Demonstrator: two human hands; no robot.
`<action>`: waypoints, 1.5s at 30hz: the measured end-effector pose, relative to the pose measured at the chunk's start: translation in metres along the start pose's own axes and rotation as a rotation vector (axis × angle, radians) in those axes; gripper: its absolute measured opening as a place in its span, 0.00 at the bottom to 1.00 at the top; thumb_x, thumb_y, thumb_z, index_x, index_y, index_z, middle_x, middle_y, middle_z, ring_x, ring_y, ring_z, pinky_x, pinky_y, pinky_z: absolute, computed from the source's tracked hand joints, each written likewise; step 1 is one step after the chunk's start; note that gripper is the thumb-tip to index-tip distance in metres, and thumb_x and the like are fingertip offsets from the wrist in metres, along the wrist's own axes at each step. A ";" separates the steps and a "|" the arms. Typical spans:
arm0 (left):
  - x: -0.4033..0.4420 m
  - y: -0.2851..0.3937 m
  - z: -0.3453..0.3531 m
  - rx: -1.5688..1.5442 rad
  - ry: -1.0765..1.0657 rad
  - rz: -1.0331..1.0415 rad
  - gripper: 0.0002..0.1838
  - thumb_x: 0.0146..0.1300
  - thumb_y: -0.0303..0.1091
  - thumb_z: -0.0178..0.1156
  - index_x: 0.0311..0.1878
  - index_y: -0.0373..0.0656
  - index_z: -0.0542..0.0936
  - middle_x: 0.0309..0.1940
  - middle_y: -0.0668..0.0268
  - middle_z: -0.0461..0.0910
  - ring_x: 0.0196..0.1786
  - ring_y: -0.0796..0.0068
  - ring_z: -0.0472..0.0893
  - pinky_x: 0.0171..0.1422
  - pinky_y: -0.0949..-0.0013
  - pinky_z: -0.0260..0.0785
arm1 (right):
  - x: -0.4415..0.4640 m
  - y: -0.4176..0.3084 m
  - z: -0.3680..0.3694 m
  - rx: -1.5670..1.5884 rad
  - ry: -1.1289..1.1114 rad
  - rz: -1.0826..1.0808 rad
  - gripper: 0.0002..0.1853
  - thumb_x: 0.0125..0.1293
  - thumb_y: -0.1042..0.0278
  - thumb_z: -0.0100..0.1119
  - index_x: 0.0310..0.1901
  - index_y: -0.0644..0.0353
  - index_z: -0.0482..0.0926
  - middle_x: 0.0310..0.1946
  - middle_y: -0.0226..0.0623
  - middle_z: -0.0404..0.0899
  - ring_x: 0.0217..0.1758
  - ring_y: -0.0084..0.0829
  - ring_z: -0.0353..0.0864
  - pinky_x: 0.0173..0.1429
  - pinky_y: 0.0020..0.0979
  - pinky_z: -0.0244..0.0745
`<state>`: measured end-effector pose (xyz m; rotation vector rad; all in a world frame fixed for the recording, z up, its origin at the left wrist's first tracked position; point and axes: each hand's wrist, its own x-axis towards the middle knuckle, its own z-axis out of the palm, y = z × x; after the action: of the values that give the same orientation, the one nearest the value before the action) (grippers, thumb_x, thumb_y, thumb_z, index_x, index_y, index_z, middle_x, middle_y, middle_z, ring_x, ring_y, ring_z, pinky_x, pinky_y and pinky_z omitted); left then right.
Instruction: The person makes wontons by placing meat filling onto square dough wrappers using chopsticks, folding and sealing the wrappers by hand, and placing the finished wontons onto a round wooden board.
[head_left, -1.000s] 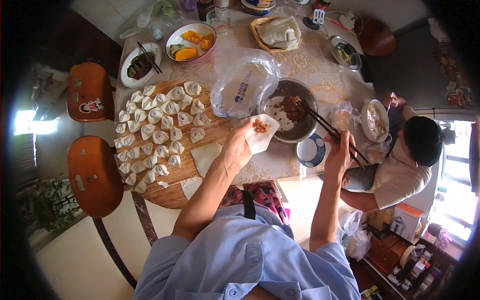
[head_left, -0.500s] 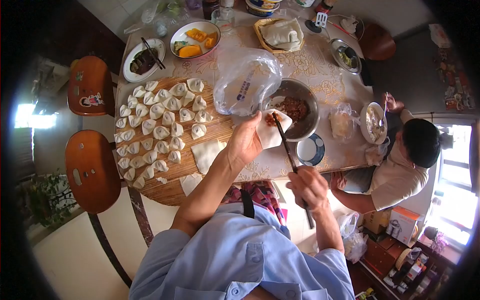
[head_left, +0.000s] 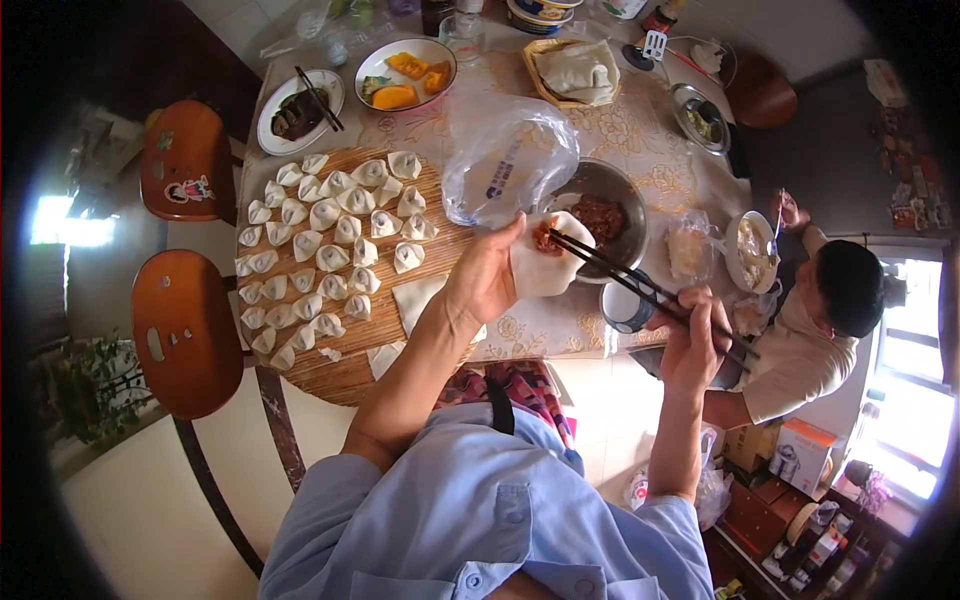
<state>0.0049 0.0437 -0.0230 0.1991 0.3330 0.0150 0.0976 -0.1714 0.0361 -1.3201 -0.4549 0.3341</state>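
Observation:
A pale wonton wrapper (head_left: 545, 275) lies across the fingers of my left hand (head_left: 486, 275), which holds it near the metal bowl. On the wrapper sits a dab of reddish meat filling (head_left: 545, 238). My right hand (head_left: 697, 335) grips a pair of dark chopsticks (head_left: 640, 283), their tips touching the filling. Just beyond the wrapper stands the metal bowl (head_left: 640, 215) with more minced meat (head_left: 600, 218) inside. Several folded wontons (head_left: 330, 257) stand in rows on the round bamboo board (head_left: 440, 190) to the left. Flat wrappers (head_left: 415, 297) lie at the board's near right edge, partly behind my forearm.
A clear plastic bag (head_left: 510, 150) lies behind the metal bowl. Farther back are a plate with chopsticks (head_left: 268, 135), a bowl of orange pieces (head_left: 408, 108) and a basket of wrappers (head_left: 575, 75). At right, a person (head_left: 800, 335) sits with a spoon and bowl (head_left: 738, 270).
My right hand has moved right and up, and the chopsticks now lie flatter, with both sticks visible. My left hand still holds the wrapper. The view has shifted slightly.

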 end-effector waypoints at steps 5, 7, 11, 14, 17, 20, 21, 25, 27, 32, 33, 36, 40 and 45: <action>-0.008 0.002 0.009 0.077 -0.035 -0.020 0.23 0.69 0.44 0.41 0.58 0.36 0.65 0.51 0.54 0.74 0.51 0.62 0.77 0.56 0.59 0.72 | 0.016 0.017 -0.012 0.185 0.023 0.201 0.13 0.67 0.66 0.48 0.36 0.71 0.72 0.34 0.42 0.71 0.25 0.33 0.77 0.29 0.30 0.77; -0.009 0.002 0.008 0.043 -0.031 -0.021 0.23 0.69 0.44 0.41 0.59 0.36 0.65 0.51 0.54 0.74 0.51 0.62 0.77 0.56 0.60 0.72 | 0.018 0.017 -0.017 0.181 0.014 0.216 0.13 0.67 0.65 0.47 0.36 0.70 0.72 0.35 0.42 0.72 0.26 0.32 0.78 0.28 0.30 0.78; -0.011 0.006 0.001 0.031 -0.007 0.015 0.24 0.69 0.44 0.41 0.59 0.35 0.65 0.50 0.54 0.74 0.51 0.62 0.77 0.55 0.60 0.73 | 0.022 0.010 -0.029 0.230 0.008 0.160 0.12 0.68 0.66 0.47 0.36 0.68 0.71 0.35 0.40 0.72 0.25 0.32 0.78 0.27 0.31 0.78; -0.012 0.009 0.001 0.082 -0.029 0.004 0.23 0.69 0.44 0.41 0.59 0.35 0.65 0.50 0.54 0.74 0.50 0.62 0.78 0.55 0.60 0.73 | 0.026 0.007 -0.026 0.272 0.013 0.139 0.10 0.68 0.66 0.47 0.36 0.66 0.70 0.33 0.40 0.72 0.24 0.31 0.79 0.27 0.31 0.79; -0.014 0.008 0.007 0.130 -0.022 -0.037 0.23 0.69 0.44 0.41 0.58 0.35 0.65 0.50 0.54 0.74 0.50 0.62 0.78 0.55 0.60 0.73 | 0.030 0.008 -0.018 0.240 0.003 0.133 0.10 0.68 0.66 0.47 0.35 0.67 0.70 0.32 0.40 0.72 0.24 0.31 0.79 0.26 0.31 0.78; -0.015 0.007 0.007 0.114 0.001 -0.032 0.23 0.70 0.44 0.40 0.58 0.35 0.66 0.50 0.53 0.74 0.49 0.62 0.78 0.54 0.60 0.73 | 0.031 0.007 -0.015 0.204 -0.008 0.144 0.11 0.68 0.67 0.47 0.35 0.67 0.70 0.31 0.40 0.71 0.24 0.32 0.78 0.26 0.30 0.78; -0.016 0.009 0.008 0.117 0.004 -0.030 0.23 0.70 0.44 0.40 0.58 0.35 0.66 0.50 0.53 0.74 0.49 0.62 0.78 0.54 0.59 0.73 | 0.029 0.006 -0.016 0.197 0.002 0.151 0.11 0.68 0.67 0.47 0.34 0.68 0.70 0.31 0.41 0.71 0.24 0.32 0.78 0.26 0.30 0.78; -0.020 0.015 0.012 0.118 0.005 -0.029 0.24 0.70 0.45 0.39 0.57 0.34 0.67 0.49 0.53 0.75 0.50 0.61 0.78 0.54 0.59 0.73 | 0.029 0.007 -0.024 0.276 0.014 0.143 0.11 0.67 0.68 0.47 0.34 0.70 0.69 0.32 0.41 0.71 0.23 0.32 0.78 0.25 0.30 0.77; -0.020 0.015 0.012 0.096 -0.006 -0.043 0.24 0.70 0.45 0.39 0.56 0.33 0.67 0.49 0.53 0.75 0.50 0.61 0.78 0.55 0.59 0.73 | 0.029 0.007 -0.022 0.293 -0.049 0.161 0.11 0.67 0.68 0.46 0.33 0.70 0.70 0.32 0.42 0.71 0.22 0.33 0.77 0.25 0.30 0.77; -0.018 0.010 0.016 0.106 0.017 -0.060 0.22 0.69 0.42 0.42 0.56 0.32 0.66 0.50 0.53 0.74 0.50 0.62 0.78 0.55 0.60 0.73 | 0.032 0.014 -0.013 0.183 -0.067 0.184 0.12 0.67 0.68 0.47 0.33 0.71 0.71 0.33 0.43 0.70 0.22 0.34 0.77 0.24 0.30 0.77; -0.018 0.009 0.016 0.095 0.019 -0.054 0.22 0.69 0.41 0.43 0.56 0.32 0.66 0.50 0.53 0.74 0.50 0.62 0.78 0.56 0.60 0.73 | 0.032 0.017 -0.015 0.181 -0.073 0.181 0.12 0.67 0.68 0.47 0.33 0.71 0.71 0.33 0.43 0.70 0.22 0.34 0.77 0.24 0.30 0.77; -0.020 0.009 0.011 0.040 0.011 -0.050 0.21 0.69 0.40 0.43 0.56 0.32 0.65 0.50 0.53 0.74 0.51 0.61 0.77 0.57 0.60 0.73 | 0.033 0.013 -0.022 0.186 -0.077 0.176 0.11 0.67 0.69 0.48 0.33 0.70 0.71 0.33 0.43 0.71 0.22 0.34 0.77 0.24 0.30 0.77; -0.020 0.011 0.010 -0.030 -0.020 -0.067 0.23 0.69 0.42 0.41 0.57 0.31 0.63 0.50 0.52 0.73 0.51 0.59 0.77 0.57 0.60 0.72 | 0.034 0.006 -0.024 0.272 -0.076 0.156 0.10 0.66 0.70 0.48 0.33 0.70 0.72 0.33 0.42 0.71 0.23 0.33 0.77 0.23 0.30 0.77; -0.018 0.006 0.013 0.011 -0.009 -0.088 0.24 0.70 0.43 0.39 0.56 0.30 0.62 0.50 0.50 0.72 0.52 0.60 0.76 0.57 0.61 0.72 | 0.034 0.026 -0.020 0.196 -0.071 0.216 0.11 0.67 0.69 0.48 0.33 0.69 0.72 0.34 0.41 0.71 0.24 0.33 0.78 0.24 0.30 0.77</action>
<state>-0.0075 0.0462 -0.0043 0.1952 0.3327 -0.0744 0.1380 -0.1666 0.0118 -1.1702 -0.3299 0.5928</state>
